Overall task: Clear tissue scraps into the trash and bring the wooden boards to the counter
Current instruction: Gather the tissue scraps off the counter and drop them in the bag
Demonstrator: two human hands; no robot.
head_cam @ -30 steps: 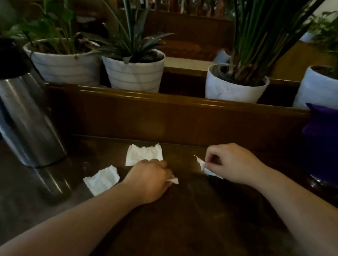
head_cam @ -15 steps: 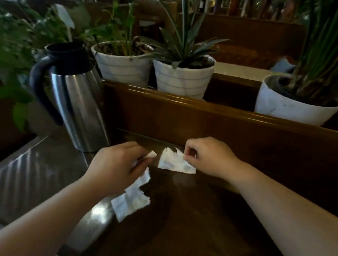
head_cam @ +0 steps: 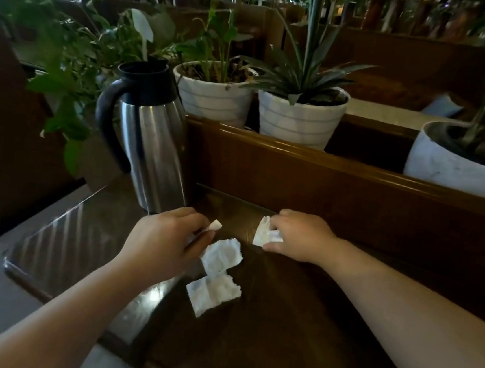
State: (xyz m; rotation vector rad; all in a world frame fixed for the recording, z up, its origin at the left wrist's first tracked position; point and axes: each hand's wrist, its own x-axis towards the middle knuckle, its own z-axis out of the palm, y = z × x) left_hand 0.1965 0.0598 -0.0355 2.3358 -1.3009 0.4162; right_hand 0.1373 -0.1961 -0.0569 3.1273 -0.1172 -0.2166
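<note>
Scrap-gathering underway: left hand (head_cam: 165,243) pinches a small tissue bit (head_cam: 215,226), right hand (head_cam: 299,235) clenches another scrap (head_cam: 263,233) (two pieces (head_cam: 215,274) remain on the worktop (head_cam: 278,339)); next, collect those.

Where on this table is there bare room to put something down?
The dark wood table is bare near the front edge, between the two forearms, below the lower tissue scrap. The glossy strip left of the left hand is also free. It is crowded between the steel jug, the upper scrap and the right hand.
</note>
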